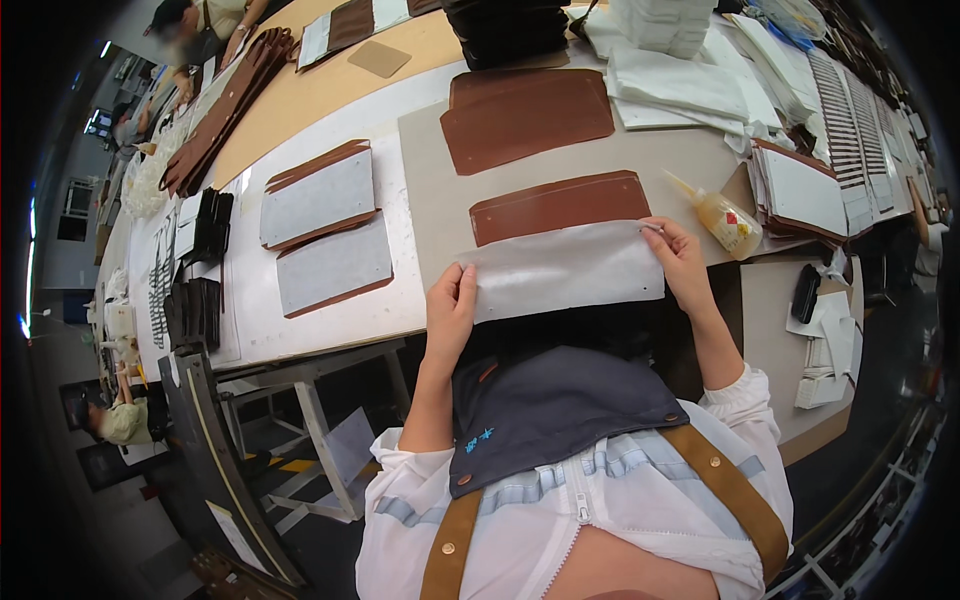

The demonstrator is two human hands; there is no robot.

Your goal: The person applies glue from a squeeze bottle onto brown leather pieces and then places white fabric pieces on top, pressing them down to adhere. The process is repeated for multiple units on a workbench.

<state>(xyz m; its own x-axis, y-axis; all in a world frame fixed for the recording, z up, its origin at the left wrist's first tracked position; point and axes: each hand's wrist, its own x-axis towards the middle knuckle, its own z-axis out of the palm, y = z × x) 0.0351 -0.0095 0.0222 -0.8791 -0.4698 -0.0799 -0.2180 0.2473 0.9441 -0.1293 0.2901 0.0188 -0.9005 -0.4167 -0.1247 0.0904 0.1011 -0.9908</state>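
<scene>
A pale grey rectangular sheet (570, 268) is stretched between my hands at the table's front edge. My left hand (451, 308) pinches its left end. At the top right corner, my right hand (682, 264) is closed on it, thumb on top. The sheet's upper edge overlaps a brown leather panel (558, 203) lying flat on the table; the covered lower part of that panel is hidden. Farther back lie more brown leather panels (527, 118), partly overlapping. A bottle of yellowish liquid with a pointed nozzle (728, 226) lies tilted to the right of my right hand.
Grey-faced brown panels (318, 195) lie to the left. Black stacked pieces (505, 30) and white sheets (680, 85) stand at the back. Panel stacks (800, 190) sit at right, brown strips (225, 115) far left. Other people (122, 420) work at the left.
</scene>
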